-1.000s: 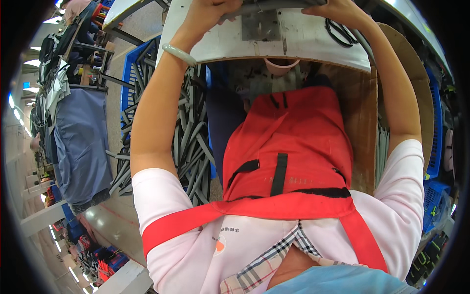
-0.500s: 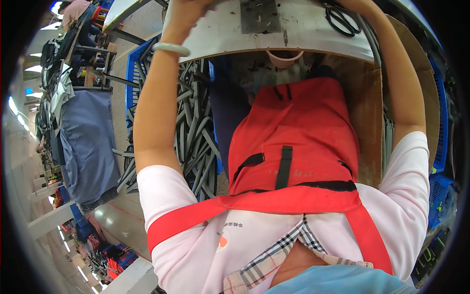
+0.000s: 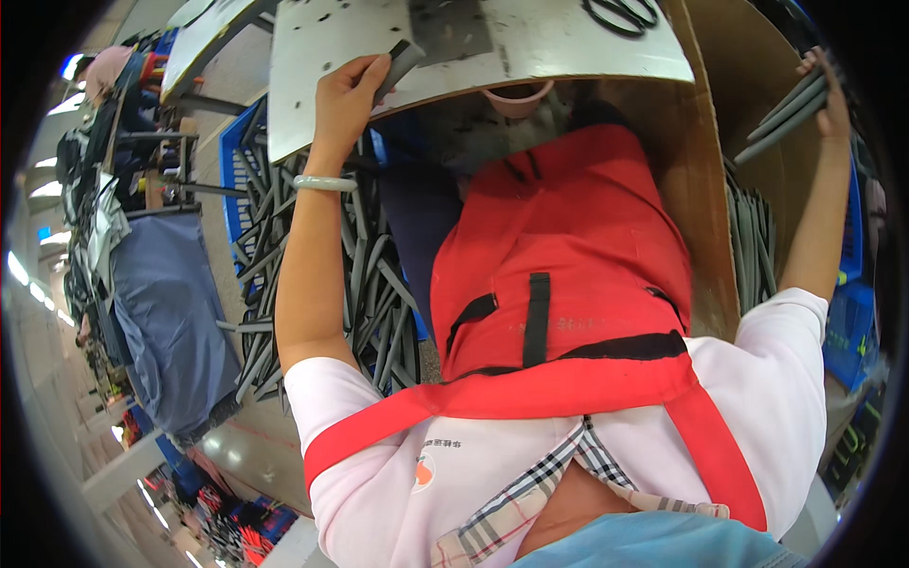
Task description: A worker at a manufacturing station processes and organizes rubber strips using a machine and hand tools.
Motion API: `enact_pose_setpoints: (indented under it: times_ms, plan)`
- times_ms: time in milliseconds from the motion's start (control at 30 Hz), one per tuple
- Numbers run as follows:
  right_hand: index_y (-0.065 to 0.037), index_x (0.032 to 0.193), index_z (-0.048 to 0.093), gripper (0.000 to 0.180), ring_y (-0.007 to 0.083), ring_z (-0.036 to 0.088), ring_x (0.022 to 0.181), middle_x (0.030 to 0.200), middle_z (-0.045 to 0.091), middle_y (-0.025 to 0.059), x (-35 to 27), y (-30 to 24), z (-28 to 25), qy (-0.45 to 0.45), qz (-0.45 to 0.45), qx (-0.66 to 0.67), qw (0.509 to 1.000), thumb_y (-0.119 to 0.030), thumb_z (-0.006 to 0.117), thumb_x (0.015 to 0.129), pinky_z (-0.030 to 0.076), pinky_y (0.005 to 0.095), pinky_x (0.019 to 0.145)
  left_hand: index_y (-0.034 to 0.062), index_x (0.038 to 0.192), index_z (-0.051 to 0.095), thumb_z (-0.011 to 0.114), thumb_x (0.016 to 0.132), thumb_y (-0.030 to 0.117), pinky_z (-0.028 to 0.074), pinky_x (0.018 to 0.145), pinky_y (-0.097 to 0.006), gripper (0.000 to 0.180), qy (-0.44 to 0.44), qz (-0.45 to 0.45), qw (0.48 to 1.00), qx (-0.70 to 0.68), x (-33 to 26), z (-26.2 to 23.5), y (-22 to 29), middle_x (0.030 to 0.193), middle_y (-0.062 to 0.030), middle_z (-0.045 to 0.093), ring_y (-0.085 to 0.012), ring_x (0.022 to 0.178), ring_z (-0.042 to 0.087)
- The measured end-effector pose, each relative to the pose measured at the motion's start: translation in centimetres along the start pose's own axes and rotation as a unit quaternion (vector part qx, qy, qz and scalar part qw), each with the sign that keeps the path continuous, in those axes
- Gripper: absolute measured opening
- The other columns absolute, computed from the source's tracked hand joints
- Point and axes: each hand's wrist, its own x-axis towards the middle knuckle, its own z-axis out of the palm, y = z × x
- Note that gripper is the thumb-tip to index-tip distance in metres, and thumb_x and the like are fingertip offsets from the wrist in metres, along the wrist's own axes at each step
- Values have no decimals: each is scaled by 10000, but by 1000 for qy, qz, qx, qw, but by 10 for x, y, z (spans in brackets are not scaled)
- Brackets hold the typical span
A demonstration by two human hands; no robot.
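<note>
Over the left front corner of the white worktable (image 3: 559, 57), my left hand (image 3: 343, 102) pinches one short grey tube-like piece (image 3: 401, 68) between thumb and fingers. Out to the right, a bundle of several longer grey strips (image 3: 786, 115) is in my right hand (image 3: 835, 106), tilted above an open cardboard box (image 3: 715, 204). Similar grey strips (image 3: 753, 232) stand packed side by side inside that box. A large heap of loose grey strips (image 3: 379, 275) fills a blue crate (image 3: 230, 170) below my left forearm.
Black scissors (image 3: 625, 17) lie at the table's far right. Under its front edge sits a pink pot (image 3: 521, 100). My red apron (image 3: 568, 237) covers my lap. Blue crates (image 3: 850, 331) stand at right, and a cloth-covered stack (image 3: 166, 303) at left. Another person (image 3: 109, 80) sits far left.
My right hand has moved from the table's far edge out to the right, over the cardboard box with the strips. My left hand has come nearer, and its grey piece is now visible.
</note>
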Motion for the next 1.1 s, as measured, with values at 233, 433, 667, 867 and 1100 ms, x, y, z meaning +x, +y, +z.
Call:
enact_pose_setpoints:
  times_ms: [233,433,667,867,1100]
  plan:
    - [-76,1107,633,319,110,636,789,901,668,-2,-163,179,1,91,323,-36,941,-233,740,851,525,276,677,-19,983,716,673,919,274,455,637,-241,303,46,13,999,26,4,23,-14,737,-27,658,-74,679,546]
    - [-2,1186,588,432,176,650,943,1059,661,94,-216,191,2,0,412,-113,904,-237,718,847,520,273,780,-17,980,717,671,918,268,465,655,-246,295,59,48,996,48,0,23,-20,736,-34,663,-87,686,555]
    - [11,1157,630,362,180,640,927,1095,679,87,-266,195,-18,-62,410,-254,874,-243,643,899,514,321,806,-1,976,717,667,909,283,478,677,-275,296,84,92,987,106,-10,28,-7,766,-86,694,-144,703,604]
    - [27,1149,648,444,239,659,959,1071,695,208,-238,217,-75,-154,275,-508,801,-309,661,859,501,363,849,-1,974,714,669,909,312,473,665,-275,323,84,107,988,73,-7,35,-10,746,-83,683,-142,686,597]
    - [-41,1195,629,366,384,636,1058,1122,663,235,-280,192,-123,-395,115,-660,628,-237,603,886,495,449,895,-7,981,717,678,904,246,471,647,-245,267,54,55,997,10,-17,43,-6,762,-49,694,-107,681,590]
